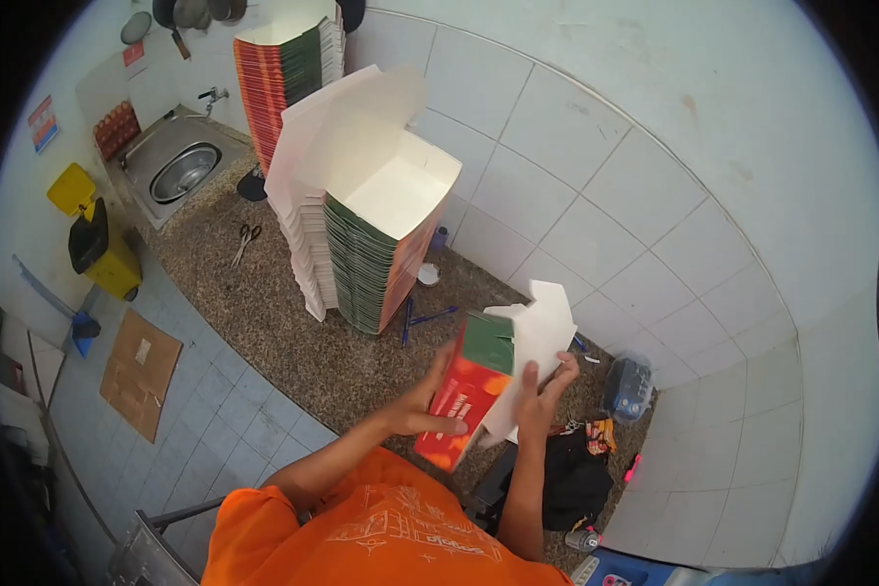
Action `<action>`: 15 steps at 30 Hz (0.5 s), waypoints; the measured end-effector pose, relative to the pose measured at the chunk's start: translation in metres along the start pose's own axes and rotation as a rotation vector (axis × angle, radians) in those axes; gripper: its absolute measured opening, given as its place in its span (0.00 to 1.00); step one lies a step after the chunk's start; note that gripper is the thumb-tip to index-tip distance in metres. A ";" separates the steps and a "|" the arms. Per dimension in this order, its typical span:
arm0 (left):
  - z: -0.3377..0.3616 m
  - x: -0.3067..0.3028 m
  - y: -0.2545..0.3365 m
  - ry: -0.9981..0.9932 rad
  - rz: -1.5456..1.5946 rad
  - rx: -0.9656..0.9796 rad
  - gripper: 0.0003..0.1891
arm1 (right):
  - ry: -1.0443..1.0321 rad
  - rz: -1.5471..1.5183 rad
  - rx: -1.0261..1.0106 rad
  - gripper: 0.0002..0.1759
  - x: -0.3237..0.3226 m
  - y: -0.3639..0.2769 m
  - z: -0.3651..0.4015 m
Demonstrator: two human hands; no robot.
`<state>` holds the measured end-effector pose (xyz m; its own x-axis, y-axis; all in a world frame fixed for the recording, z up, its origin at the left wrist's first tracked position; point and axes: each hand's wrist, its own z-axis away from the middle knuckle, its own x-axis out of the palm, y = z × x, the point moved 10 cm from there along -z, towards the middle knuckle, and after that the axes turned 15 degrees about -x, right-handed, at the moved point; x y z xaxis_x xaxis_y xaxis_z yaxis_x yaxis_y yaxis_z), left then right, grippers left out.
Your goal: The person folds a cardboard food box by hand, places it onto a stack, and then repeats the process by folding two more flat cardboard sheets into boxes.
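A person in an orange T-shirt with white line print [381, 518] holds a red-and-green printed card carton with white inner faces [479, 386] tilted above a speckled brown stone worktop [254, 317]. The left hand [422, 408] has the carton in its grip, pinching its red side, thumb laid across the printed front. The right hand [545, 396] touches the carton's white flap [549, 327] with thumb and fingers; whether its grip pinches the card cannot be told.

Beyond the hands, a tall stack of nested green-and-red cartons with white linings [366, 264] stands upright on the worktop, its top carton gaping upward, with a second tall stack of red-and-green cartons [281, 83] behind it. Blue pens [433, 316] and a small round white lid [428, 274] lie near the base of the nearer stack, with dark-handled scissors [244, 242] on its other side, toward a stainless-steel sink [186, 174].

Near the right hand are a crumpled black bag [566, 479] and a clear plastic container with a blue lower part [628, 387], set by the white tiled wall [576, 220]. A flattened brown cardboard sheet [141, 376] lies on the pale blue tiled floor [210, 391].
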<state>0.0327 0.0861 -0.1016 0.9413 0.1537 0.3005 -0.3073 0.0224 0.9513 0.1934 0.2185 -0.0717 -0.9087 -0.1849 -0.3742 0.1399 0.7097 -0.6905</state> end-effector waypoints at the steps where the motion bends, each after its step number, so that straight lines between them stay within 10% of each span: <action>1: 0.006 0.025 -0.031 -0.281 0.266 -0.314 0.49 | 0.010 -0.234 0.195 0.28 0.010 0.021 0.005; 4: 0.009 0.045 -0.033 -0.343 0.394 -0.375 0.45 | -0.015 -0.438 0.274 0.25 0.026 0.029 -0.006; 8: 0.006 0.029 0.070 -0.103 -0.303 0.212 0.53 | 0.022 -0.238 0.084 0.30 0.014 -0.008 -0.048; 10: 0.021 0.023 0.142 0.146 -0.424 0.622 0.63 | -0.066 -0.864 0.628 0.35 0.064 0.024 -0.025; 15: 0.017 -0.025 0.189 0.354 -0.738 0.567 0.66 | -0.467 -0.874 0.433 0.40 0.117 -0.076 -0.118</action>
<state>-0.0461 0.0694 0.0722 0.7451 0.5797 -0.3296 0.5378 -0.2301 0.8111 0.0303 0.2234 0.0100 -0.5348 -0.8162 0.2185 -0.2735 -0.0774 -0.9587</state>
